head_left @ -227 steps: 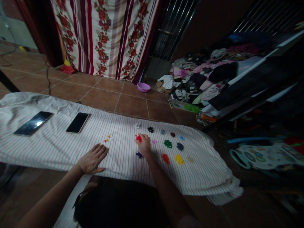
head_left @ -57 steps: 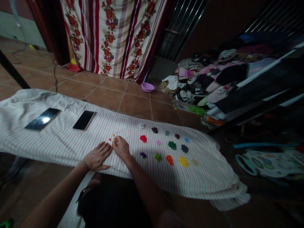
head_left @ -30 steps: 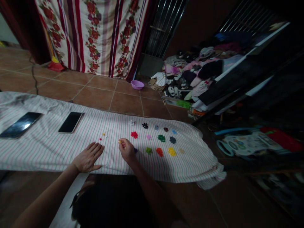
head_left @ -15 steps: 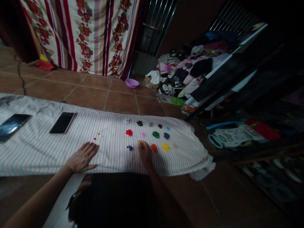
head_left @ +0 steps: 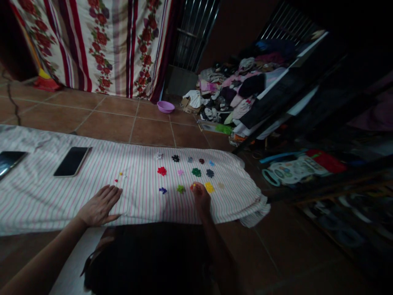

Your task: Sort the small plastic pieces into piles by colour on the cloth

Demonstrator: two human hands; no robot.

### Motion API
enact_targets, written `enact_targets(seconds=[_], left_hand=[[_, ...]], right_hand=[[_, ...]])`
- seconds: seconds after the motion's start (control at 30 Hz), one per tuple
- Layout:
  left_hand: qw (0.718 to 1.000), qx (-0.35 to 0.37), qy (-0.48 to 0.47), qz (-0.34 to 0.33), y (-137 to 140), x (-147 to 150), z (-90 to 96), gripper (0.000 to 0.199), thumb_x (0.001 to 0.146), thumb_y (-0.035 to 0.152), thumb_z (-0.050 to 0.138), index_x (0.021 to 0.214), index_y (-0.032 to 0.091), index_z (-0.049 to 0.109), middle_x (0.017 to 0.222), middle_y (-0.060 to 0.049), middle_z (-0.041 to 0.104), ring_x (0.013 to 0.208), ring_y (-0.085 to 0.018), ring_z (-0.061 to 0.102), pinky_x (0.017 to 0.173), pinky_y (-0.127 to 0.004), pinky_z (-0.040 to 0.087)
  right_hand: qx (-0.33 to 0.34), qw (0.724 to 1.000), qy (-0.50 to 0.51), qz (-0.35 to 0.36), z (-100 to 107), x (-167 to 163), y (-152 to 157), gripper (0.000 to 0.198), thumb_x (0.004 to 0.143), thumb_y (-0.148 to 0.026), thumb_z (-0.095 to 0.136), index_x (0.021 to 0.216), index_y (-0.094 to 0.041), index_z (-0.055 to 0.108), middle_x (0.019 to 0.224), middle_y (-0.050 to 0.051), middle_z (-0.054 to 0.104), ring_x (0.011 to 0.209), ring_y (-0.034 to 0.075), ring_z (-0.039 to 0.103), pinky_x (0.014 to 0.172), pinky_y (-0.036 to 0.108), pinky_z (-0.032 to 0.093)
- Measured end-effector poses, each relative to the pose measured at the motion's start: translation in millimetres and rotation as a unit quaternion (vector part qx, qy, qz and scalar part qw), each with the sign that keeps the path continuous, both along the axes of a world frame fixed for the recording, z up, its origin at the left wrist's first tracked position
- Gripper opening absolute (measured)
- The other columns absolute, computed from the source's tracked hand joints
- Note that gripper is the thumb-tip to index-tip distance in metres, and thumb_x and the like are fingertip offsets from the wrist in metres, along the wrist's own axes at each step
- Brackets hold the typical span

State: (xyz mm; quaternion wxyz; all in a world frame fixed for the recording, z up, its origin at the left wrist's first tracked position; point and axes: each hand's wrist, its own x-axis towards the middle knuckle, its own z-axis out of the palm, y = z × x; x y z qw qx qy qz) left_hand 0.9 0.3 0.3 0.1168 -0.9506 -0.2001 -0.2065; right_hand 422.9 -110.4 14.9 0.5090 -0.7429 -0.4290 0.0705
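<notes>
My left hand (head_left: 100, 206) lies flat on the striped cloth (head_left: 138, 205), fingers stretched out. Just beyond its fingertips are a tiny red piece (head_left: 116, 180), a yellow one (head_left: 120, 173) and a white one (head_left: 124, 175). With its fingertips pinched, my right hand (head_left: 202, 197) holds a small yellow piece (head_left: 194, 185). It covers most of the orange pile (head_left: 191, 187). To its right sits the yellow pile (head_left: 209, 187), and to its left the lime green pile (head_left: 180, 189). Behind it are the dark green (head_left: 196, 172) and red (head_left: 161, 171) piles.
Two phones lie on the cloth's left side, one dark phone (head_left: 72, 161) nearer my left hand. More small piles, such as black (head_left: 175, 158) and dark blue (head_left: 163, 190), form rows. On the tiled floor beyond stand a purple basin (head_left: 166, 107) and heaped clothes (head_left: 236, 90).
My right hand has moved right with the yellow piece, from over the lime green pile to the orange one. The left hand stays flat on the cloth. The view has shifted slightly.
</notes>
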Motion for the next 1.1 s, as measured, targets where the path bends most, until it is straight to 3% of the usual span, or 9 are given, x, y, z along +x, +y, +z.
enact_targets(seconds=[0.27,0.57,0.8,1.1], left_hand=[[1.000,0.018,-0.008,-0.005,-1,1,1.4,0.066,0.091,0.059,0.048,0.132,0.007,0.055,0.118,-0.022,0.062,0.112,-0.035,0.057,0.099,-0.051,0.043],[0.999,0.046,0.011,-0.005,0,1,2.2,0.068,0.091,0.060,0.045,0.129,0.004,0.056,0.118,-0.023,0.063,0.110,-0.036,0.058,0.094,-0.051,0.046],[0.997,0.071,0.017,-0.006,-1,2,7.1,0.068,0.091,0.059,0.046,0.125,0.002,0.058,0.117,-0.024,0.062,0.109,-0.036,0.057,0.096,-0.050,0.044],[0.998,0.059,0.016,-0.006,-2,2,7.3,0.067,0.091,0.057,0.047,0.127,0.002,0.056,0.117,-0.023,0.062,0.110,-0.036,0.056,0.099,-0.049,0.041]], right_hand=[[-0.019,0.996,-0.024,-0.085,-4,47,-16,0.045,0.082,-0.054,0.043,0.097,-0.017,0.065,0.095,0.011,0.070,0.086,0.023,0.064,0.080,0.036,0.051],[-0.018,0.988,-0.074,-0.133,-13,101,-12,0.045,0.077,-0.054,0.044,0.086,-0.016,0.066,0.093,0.016,0.069,0.086,0.026,0.061,0.080,0.040,0.049],[-0.050,0.987,-0.103,-0.114,-22,113,-4,0.043,0.074,-0.048,0.041,0.081,-0.016,0.067,0.092,0.016,0.070,0.089,0.027,0.061,0.088,0.042,0.047],[-0.096,0.983,-0.107,-0.115,-23,113,-1,0.049,0.077,-0.040,0.036,0.092,-0.011,0.073,0.098,0.017,0.069,0.093,0.026,0.060,0.091,0.040,0.046]])
